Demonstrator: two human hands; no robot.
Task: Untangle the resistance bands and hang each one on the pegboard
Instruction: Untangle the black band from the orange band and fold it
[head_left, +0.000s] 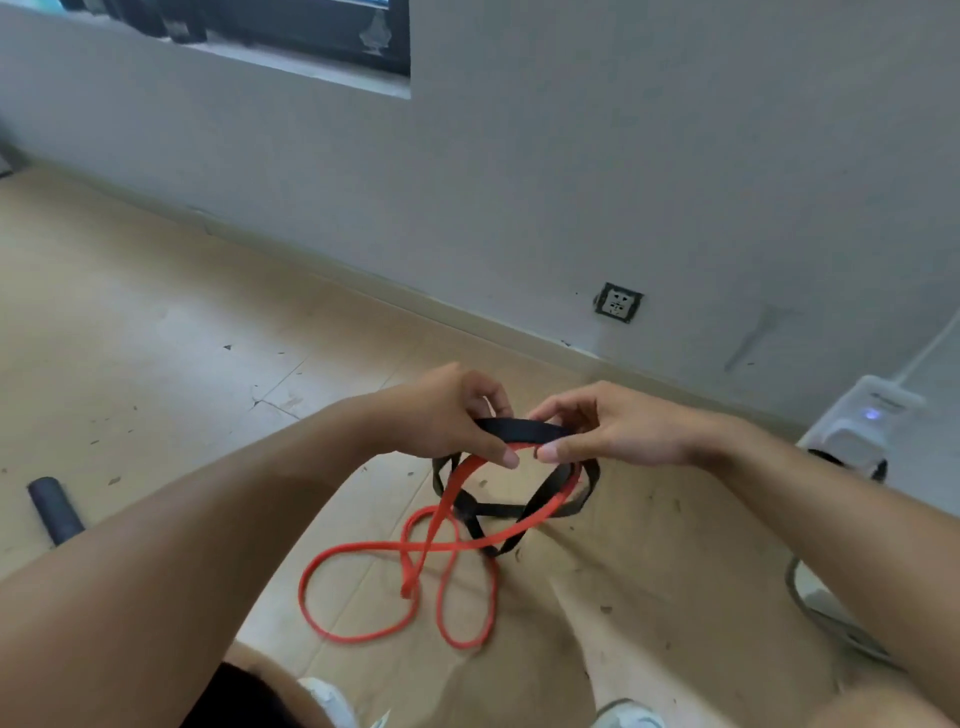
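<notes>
Hands raised above floor (156, 322). Left hand (447, 415) and right hand (613, 426) each in closed grip on top of black band (524, 430), thumbs also pinching orange band (395, 551). Bands intertwined; orange loops trail onto floor below.

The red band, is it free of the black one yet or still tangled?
Still tangled. The red band threads through the black band's loops below both hands, then trails onto the floor in crossed loops.

Black band (521, 429) lifted off floor, looped, tangled with red band (363, 551) whose loose coils trail toward 7 o'clock.
</notes>
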